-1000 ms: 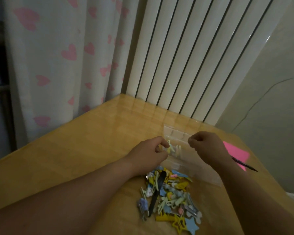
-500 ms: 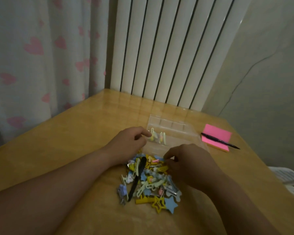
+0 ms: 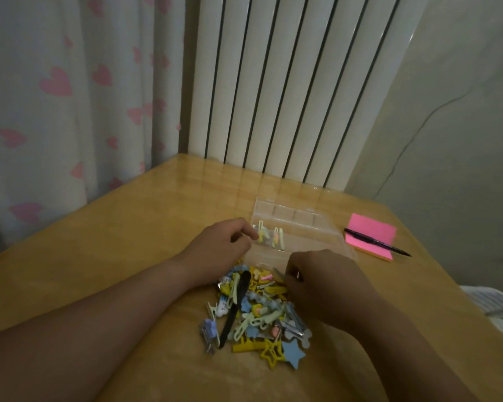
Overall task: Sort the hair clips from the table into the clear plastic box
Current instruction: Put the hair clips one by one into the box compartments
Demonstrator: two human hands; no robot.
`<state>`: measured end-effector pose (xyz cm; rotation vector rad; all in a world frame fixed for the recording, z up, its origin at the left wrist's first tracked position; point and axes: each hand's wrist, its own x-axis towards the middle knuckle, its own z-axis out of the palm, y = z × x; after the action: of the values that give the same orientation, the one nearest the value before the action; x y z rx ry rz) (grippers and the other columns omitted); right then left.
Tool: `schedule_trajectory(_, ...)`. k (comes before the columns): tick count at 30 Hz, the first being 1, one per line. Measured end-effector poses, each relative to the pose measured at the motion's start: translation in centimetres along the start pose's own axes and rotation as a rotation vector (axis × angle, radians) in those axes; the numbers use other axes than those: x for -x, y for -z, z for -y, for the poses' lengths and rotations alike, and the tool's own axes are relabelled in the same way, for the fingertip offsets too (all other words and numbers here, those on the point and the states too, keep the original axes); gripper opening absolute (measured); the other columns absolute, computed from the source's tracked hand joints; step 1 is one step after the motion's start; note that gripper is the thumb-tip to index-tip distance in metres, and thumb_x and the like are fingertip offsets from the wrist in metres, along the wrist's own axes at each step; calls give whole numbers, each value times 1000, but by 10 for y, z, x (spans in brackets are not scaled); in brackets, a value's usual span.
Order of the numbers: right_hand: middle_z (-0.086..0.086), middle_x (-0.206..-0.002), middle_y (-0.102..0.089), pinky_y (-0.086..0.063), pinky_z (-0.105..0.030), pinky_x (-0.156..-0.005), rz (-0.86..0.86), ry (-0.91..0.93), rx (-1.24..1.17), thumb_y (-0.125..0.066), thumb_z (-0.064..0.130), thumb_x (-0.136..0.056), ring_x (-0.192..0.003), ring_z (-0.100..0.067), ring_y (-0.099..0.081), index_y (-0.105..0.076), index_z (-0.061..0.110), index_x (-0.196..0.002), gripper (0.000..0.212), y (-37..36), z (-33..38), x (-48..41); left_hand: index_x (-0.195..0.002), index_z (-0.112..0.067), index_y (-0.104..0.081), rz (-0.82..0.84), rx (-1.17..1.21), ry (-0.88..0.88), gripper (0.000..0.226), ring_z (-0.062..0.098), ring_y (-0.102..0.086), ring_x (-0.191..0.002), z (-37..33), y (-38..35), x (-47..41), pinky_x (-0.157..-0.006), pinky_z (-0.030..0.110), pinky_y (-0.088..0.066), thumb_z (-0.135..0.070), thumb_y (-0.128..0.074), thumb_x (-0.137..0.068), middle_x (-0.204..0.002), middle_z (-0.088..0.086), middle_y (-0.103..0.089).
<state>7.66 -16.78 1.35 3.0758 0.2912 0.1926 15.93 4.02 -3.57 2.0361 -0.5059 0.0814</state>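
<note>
A heap of colourful hair clips (image 3: pixel 256 310) lies on the wooden table (image 3: pixel 122 250), among them a long black clip (image 3: pixel 236 306), a yellow star (image 3: pixel 272 351) and a blue star (image 3: pixel 294 353). Just behind the heap stands the clear plastic box (image 3: pixel 308 227) with its dividers. A few pale yellow-green clips (image 3: pixel 269 236) lie in its left compartments. My left hand (image 3: pixel 221 246) has curled fingers and pinches the box's left rim. My right hand (image 3: pixel 323 285) is down on the heap's far right side, its fingertips pinching a small clip (image 3: pixel 280 272) there.
A pink sticky-note pad (image 3: pixel 373 235) with a black pen (image 3: pixel 375 242) across it lies right of the box. A white ribbed radiator (image 3: pixel 288 97) and a heart-print curtain (image 3: pixel 70 111) stand behind the table. Something white (image 3: pixel 494 307) sits past the table's right edge.
My right hand has dropped from above the box to the far side of the clip heap. My left hand has stayed at the box's left rim. The view has shifted.
</note>
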Motion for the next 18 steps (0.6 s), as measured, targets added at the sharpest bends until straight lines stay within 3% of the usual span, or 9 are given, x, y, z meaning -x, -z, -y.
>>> schedule_trajectory(5, 10, -88, -65, -57, -36, -73, 8, 4, -87, -59, 39, -96, -80, -11, -61, -64, 32, -94, 9, -3, 0, 0, -113, -26, -71, 6, 3, -4, 20, 3, -43, -48, -2, 1, 1, -48, 18, -32, -23, -51, -109, -71, -7, -53)
schedule_trajectory(7, 13, -84, -64, -55, -32, -69, -24, -7, -225, -61, 39, -97, -76, -5, -60, -65, 34, -91, 9, -3, -3, -2, -113, -26, -70, 13, 6, -4, 20, 3, -42, -48, -2, 0, 1, -48, 18, -32, -23, -51, -108, -72, -7, -53)
schedule_trajectory(10, 11, -80, -67, -49, -24, -66, -174, -58, -528, -66, 32, -99, -74, -2, -62, -68, 33, -87, 12, 5, -9, -4, -112, -28, -69, 22, 24, 1, 19, 4, -40, -47, 0, 0, 0, -48, 19, -32, -26, -50, -109, -71, -7, -52)
schedule_trajectory(13, 3, -82, -71, -51, -29, -62, -308, -194, -729, -69, 25, -99, -72, -11, -64, -72, 26, -91, 9, 20, -18, -16, -113, -25, -69, 19, 27, -1, 18, 2, -43, -47, 0, 0, 0, -48, 16, -32, -24, -51, -109, -72, -9, -51)
schedule_trajectory(18, -3, -81, -77, -43, -24, -51, -193, -389, -720, -70, 13, -95, -70, -17, -68, -75, 13, -86, 10, 26, -38, -65, -112, -26, -69, 19, 27, -3, 17, 0, -46, -50, 1, -1, -1, -50, 15, -33, -24, -53, -107, -75, -8, -54)
